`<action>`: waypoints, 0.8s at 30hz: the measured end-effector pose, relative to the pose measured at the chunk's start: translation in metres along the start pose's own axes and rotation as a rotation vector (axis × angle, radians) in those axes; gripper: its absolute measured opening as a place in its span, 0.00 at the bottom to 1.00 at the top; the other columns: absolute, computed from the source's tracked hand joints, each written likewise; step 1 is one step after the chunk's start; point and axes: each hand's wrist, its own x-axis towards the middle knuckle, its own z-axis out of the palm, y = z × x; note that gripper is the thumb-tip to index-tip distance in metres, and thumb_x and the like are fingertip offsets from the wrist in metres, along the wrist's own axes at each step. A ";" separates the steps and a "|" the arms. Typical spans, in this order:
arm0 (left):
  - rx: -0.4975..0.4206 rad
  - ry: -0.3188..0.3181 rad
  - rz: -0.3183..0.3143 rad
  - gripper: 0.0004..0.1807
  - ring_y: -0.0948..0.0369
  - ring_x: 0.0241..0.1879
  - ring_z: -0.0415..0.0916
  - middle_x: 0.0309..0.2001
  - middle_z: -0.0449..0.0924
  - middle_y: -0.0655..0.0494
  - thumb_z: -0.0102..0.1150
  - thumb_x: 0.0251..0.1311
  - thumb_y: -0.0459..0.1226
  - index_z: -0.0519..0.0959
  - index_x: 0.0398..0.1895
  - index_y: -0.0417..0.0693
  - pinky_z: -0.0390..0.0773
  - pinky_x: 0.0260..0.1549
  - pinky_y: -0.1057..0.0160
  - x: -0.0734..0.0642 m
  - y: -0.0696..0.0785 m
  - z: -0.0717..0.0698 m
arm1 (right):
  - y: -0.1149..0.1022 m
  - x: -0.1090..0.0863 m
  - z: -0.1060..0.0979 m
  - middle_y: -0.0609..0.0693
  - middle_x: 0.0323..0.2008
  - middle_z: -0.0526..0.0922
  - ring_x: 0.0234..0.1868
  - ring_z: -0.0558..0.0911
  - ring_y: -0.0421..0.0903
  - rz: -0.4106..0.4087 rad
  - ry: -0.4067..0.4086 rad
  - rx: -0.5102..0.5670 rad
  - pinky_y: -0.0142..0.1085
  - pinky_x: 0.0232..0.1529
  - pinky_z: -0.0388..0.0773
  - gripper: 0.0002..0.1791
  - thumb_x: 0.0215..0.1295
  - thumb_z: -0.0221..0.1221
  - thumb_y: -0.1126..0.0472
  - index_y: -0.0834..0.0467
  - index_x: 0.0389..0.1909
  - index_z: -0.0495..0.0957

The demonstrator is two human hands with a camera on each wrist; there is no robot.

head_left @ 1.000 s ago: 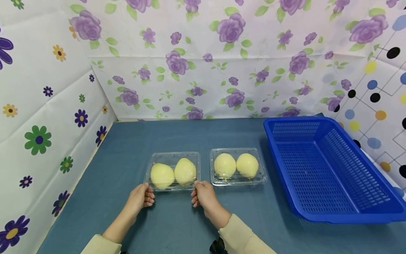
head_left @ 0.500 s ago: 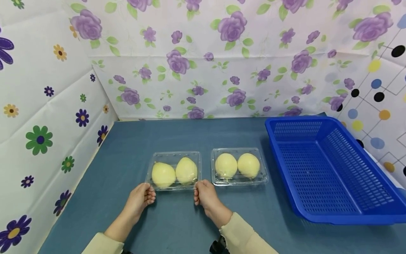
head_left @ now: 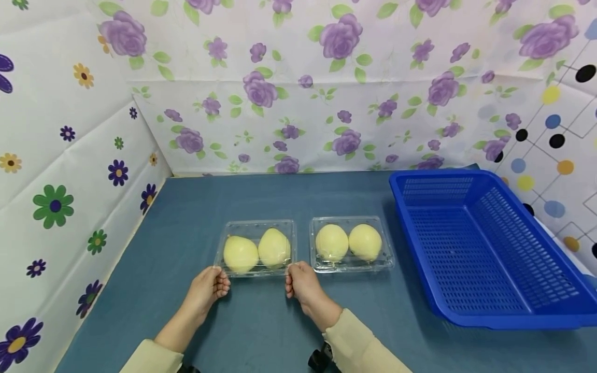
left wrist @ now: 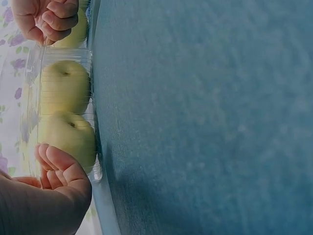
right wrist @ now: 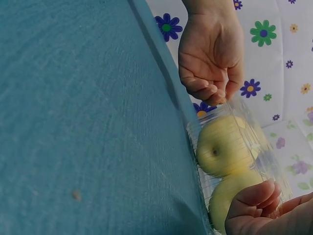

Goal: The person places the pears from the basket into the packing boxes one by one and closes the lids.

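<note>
A clear plastic clamshell box (head_left: 255,228) with two pale yellow-green fruits (head_left: 274,247), pear-like in shape, lies at the middle of the table. My left hand (head_left: 205,291) pinches its near left corner between thumb and curled index finger. At the near right corner my right hand (head_left: 305,287) pinches the lid edge the same way, its other fingers curled in. The left wrist view shows both hands at the lid rim, with the fruits (left wrist: 66,88) behind the clear wall. Just to the right lies a second clamshell box (head_left: 352,267) holding two similar fruits.
A large blue plastic basket (head_left: 426,269) with perforated walls stands on the right of the blue-green table (head_left: 254,331). Flower-printed sheeting (head_left: 298,119) rises along the back and left; dotted sheeting (head_left: 559,171) covers the right side.
The right hand's lower fingers have curled in more. The near edge of the gripped lid appears slightly higher in the head view; otherwise the hands and boxes hold nearly still.
</note>
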 end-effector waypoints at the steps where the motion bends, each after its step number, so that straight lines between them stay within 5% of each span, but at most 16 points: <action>1: 0.000 -0.001 -0.001 0.16 0.67 0.24 0.69 0.25 0.71 0.59 0.30 0.74 0.37 0.68 0.33 0.40 0.74 0.26 0.70 0.000 0.000 0.001 | 0.000 0.000 0.000 0.45 0.19 0.64 0.17 0.64 0.37 0.002 0.000 -0.001 0.27 0.18 0.66 0.09 0.68 0.36 0.68 0.58 0.30 0.63; 24: 0.052 -0.054 -0.033 0.18 0.64 0.27 0.71 0.27 0.72 0.57 0.30 0.74 0.38 0.69 0.37 0.35 0.76 0.27 0.68 0.005 -0.005 0.001 | 0.002 -0.003 -0.008 0.46 0.21 0.67 0.17 0.67 0.38 0.024 -0.024 -0.091 0.29 0.19 0.70 0.13 0.76 0.38 0.61 0.62 0.33 0.66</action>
